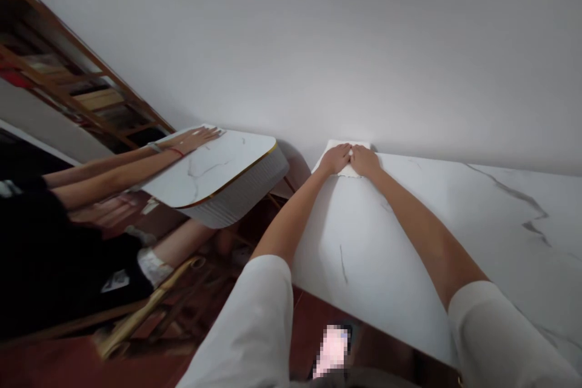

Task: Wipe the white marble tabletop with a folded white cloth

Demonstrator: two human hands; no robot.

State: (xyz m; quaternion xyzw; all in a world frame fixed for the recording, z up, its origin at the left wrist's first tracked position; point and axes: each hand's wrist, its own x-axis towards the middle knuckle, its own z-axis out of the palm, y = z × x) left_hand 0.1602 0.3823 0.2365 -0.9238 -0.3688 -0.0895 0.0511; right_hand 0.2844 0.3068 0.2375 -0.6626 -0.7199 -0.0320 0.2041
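Note:
My left hand point(336, 159) and my right hand point(365, 160) lie side by side on a white cloth point(349, 172), their fingertips meeting near its middle. Both hands are closed on the cloth, fingers close together, pressing it down. The cloth lies flat at the far left corner of a white marble-patterned table point(364, 242), against the wall. Both of my arms stretch straight forward over the tabletop.
To the left, another person's hands point(202, 136) rest on a smaller marble-patterned table point(213, 163) with a gold edge. A wooden shelf point(95, 100) stands behind. A bamboo chair point(154, 303) is at lower left, and a pale wall point(364, 42) rises beyond both tables.

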